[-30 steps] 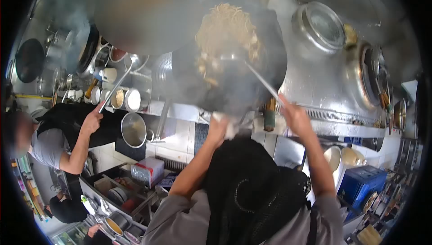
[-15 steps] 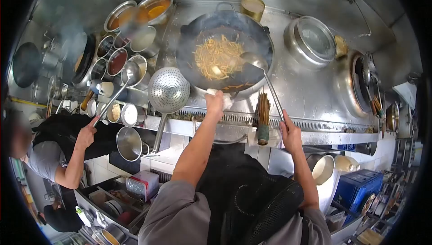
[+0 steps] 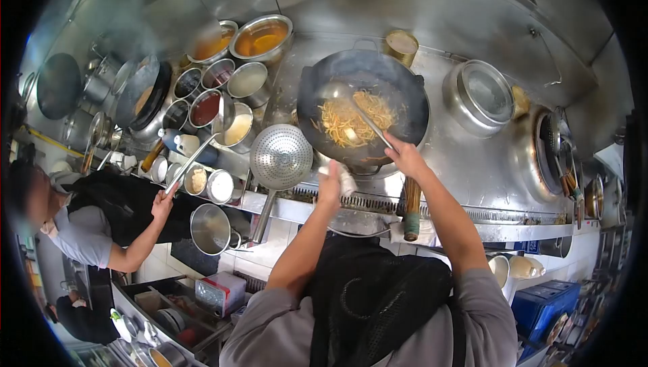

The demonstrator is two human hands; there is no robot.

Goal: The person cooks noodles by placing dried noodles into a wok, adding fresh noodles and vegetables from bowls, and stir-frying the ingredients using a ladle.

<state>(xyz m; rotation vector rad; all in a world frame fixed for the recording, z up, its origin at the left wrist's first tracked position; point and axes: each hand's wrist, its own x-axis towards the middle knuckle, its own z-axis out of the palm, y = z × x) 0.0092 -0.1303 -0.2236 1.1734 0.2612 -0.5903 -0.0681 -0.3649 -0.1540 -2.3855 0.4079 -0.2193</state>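
My left hand is closed on a folded white cloth at the near rim of a dark wok. Whether the wok's handle lies inside the cloth is hidden. With fingers wrapped round its handle, my right hand holds a ladle over the wok. The ladle's bowl rests toward the left side of the pan, behind the food. Brown noodles with a pale lump among them lie in the wok, and faint steam rises. A bamboo brush is at the counter edge, below my right forearm.
A perforated strainer lies left of the wok. Sauce pots and bowls of orange liquid stand farther left. A co-worker's hand holds another ladle there. A lidded steel pot sits on the right.
My right hand has moved from beyond the counter's front edge up over the wok, and the ladle bowl has crossed from right to left. The noodles have shifted. The whole view has moved slightly.
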